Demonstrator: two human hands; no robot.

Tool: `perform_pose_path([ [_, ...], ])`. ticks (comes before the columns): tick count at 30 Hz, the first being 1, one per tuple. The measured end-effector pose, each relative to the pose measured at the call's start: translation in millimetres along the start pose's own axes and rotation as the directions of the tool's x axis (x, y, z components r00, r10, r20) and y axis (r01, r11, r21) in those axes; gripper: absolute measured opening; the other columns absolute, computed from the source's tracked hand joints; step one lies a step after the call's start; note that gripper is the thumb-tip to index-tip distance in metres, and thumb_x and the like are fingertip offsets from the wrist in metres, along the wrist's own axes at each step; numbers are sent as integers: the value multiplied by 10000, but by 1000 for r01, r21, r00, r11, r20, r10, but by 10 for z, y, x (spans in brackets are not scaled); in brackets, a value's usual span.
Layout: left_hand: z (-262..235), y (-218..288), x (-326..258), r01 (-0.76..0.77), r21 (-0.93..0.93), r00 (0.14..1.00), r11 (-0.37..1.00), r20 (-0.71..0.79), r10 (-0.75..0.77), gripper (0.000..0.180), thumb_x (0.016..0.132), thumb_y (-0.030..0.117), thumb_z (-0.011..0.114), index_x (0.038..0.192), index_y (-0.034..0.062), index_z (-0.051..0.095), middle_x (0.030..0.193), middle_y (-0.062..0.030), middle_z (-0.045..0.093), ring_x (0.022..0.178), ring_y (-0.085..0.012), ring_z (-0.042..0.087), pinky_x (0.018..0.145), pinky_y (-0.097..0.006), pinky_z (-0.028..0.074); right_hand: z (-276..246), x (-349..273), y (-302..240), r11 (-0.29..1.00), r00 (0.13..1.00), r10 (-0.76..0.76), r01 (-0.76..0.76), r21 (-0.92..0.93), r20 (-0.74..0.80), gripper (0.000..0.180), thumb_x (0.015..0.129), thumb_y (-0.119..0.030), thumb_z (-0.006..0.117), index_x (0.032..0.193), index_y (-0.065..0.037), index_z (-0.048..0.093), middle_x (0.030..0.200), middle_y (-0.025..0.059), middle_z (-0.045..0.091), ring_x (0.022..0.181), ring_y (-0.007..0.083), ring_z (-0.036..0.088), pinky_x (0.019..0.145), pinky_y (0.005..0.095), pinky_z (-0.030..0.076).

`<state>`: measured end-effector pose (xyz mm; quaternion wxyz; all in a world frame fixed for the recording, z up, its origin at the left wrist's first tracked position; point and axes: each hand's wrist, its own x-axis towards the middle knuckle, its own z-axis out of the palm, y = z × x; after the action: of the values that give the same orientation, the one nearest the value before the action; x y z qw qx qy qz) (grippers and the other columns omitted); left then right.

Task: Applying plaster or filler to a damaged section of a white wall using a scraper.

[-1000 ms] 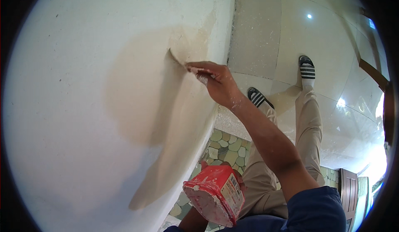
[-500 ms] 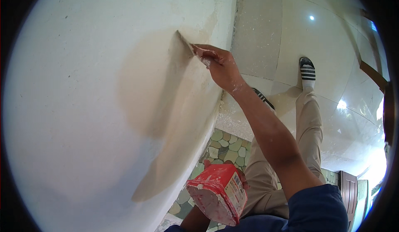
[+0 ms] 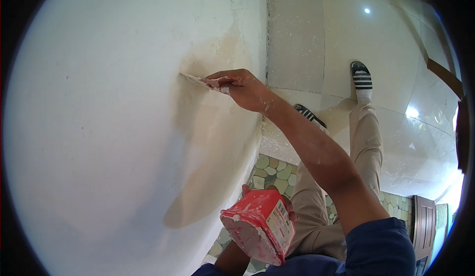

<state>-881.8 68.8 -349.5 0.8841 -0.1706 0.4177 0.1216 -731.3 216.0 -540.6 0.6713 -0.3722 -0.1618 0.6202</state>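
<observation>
My right hand [image 3: 247, 92] is closed around a paste-smeared putty knife [image 3: 194, 79], its thin blade meeting the pale wall [image 3: 114, 127]. Around the blade, a beige, patchy area shows on the wall's surface. Low in the picture, my left hand [image 3: 290, 211] grips a red plastic tub [image 3: 255, 204] with a label on its side. Only some fingertips show at the tub's far edge and right side; the tub hides the rest. Whitish paste coats the tub's rim and its near face.
The wall meets a floor of large beige tiles [image 3: 341, 43] with white specks. Nearer lies a strip of pebble-patterned green tile [image 3: 277, 169]. My feet in striped slides [image 3: 362, 80] stand right of the wall. A brown door [image 3: 423, 226] is at the lower right.
My right hand has moved left and nearer along the wall, and the putty knife's blade now lies flatter, pointing left. The tub has stayed almost in place in my left hand.
</observation>
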Motion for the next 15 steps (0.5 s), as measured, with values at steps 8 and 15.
perform_pose_path([
  [8,219,9,61,-33,75,999,997,-31,35,756,919,740,262,1152,82,549,1096,-259,604,1050,-451,606,996,-568,415,-773,7,566,998,946,62,-48,52,-318,330,883,-4,544,1164,-109,683,1279,33,642,1093,147,613,904,302,487],
  [15,132,34,35,-11,56,996,998,-91,16,778,917,744,242,1147,67,548,1090,-275,599,1055,-470,600,1007,-573,418,340,-37,843,811,795,-280,-104,-575,-539,380,888,-54,547,1226,-198,646,1101,88,684,967,300,609,895,390,512],
])
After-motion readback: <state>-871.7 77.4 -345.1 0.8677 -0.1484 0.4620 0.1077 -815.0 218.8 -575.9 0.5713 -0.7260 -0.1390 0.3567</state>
